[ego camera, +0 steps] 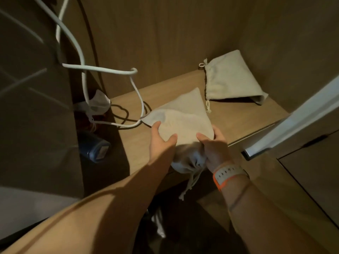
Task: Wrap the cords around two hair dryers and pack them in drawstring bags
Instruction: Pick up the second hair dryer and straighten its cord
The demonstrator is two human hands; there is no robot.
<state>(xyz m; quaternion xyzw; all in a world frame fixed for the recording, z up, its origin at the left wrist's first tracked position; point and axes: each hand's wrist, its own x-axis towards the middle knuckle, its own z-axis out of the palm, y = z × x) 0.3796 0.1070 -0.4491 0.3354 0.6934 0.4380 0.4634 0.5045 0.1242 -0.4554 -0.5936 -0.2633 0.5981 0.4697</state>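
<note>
Centre frame: beige cloth drawstring bag point(181, 118), bulging, rests on the pale wooden shelf point(256, 110). Left hand point(161, 138) clasps its side and right hand point(214, 145) grips beside the gathered mouth, likely steadying unseen contents. Second beige cloth bag point(229, 77) lies upper right.

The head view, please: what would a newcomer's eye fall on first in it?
First, the pale drawstring bag at the front edge of the wooden shelf, held by the left hand on its side and the right hand at its bunched mouth. Next, a thick white cord looping down from upper left to that bag's left corner, and a second bag lying at the shelf's back right.
</note>
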